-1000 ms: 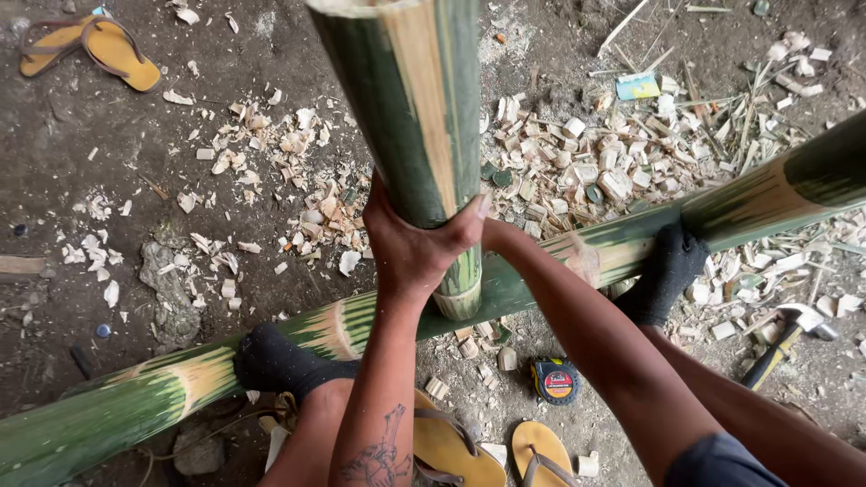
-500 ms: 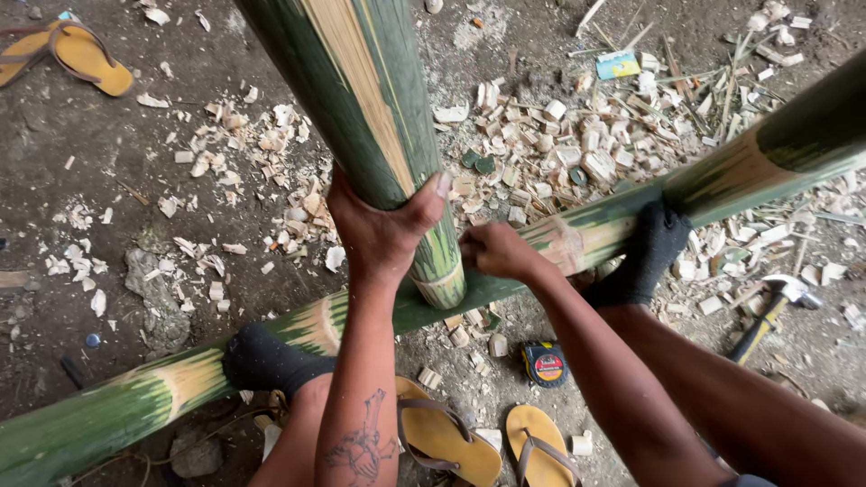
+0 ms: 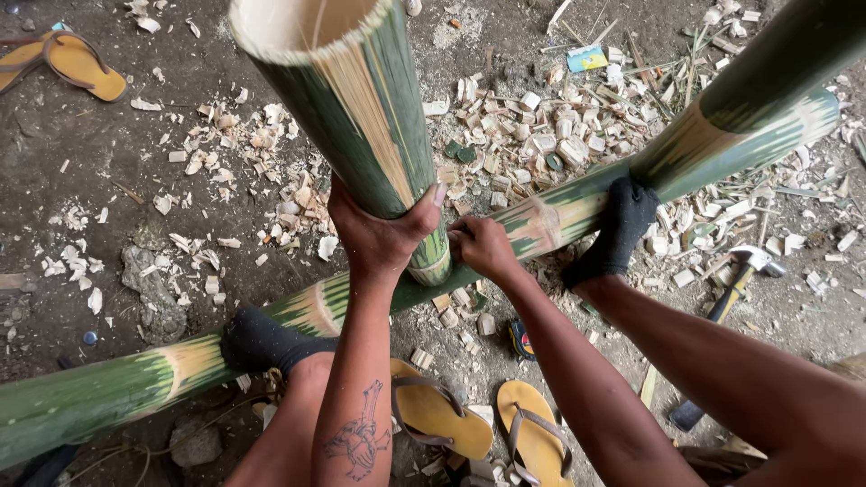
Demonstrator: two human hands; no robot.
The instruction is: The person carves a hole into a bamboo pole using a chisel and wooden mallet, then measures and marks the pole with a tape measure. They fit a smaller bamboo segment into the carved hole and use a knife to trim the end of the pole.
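Dirt ground (image 3: pixel 135 180) strewn with pale bamboo chips lies under everything. Nearest, at six o'clock, yellow sandals (image 3: pixel 442 419) sit by the person's legs. Above them the left hand (image 3: pixel 379 236) wraps firmly around the upright bamboo pole (image 3: pixel 361 108), whose lower end rests on the long bamboo pole (image 3: pixel 559 212) lying from eight o'clock to two o'clock. The right hand (image 3: pixel 483 248) presses closed-fingered at that joint; what it grips, I cannot tell. Sock-clad feet pin the lying pole. A hammer (image 3: pixel 744 266) lies untouched at three o'clock. Much carving looks done; the seating appears unfinished.
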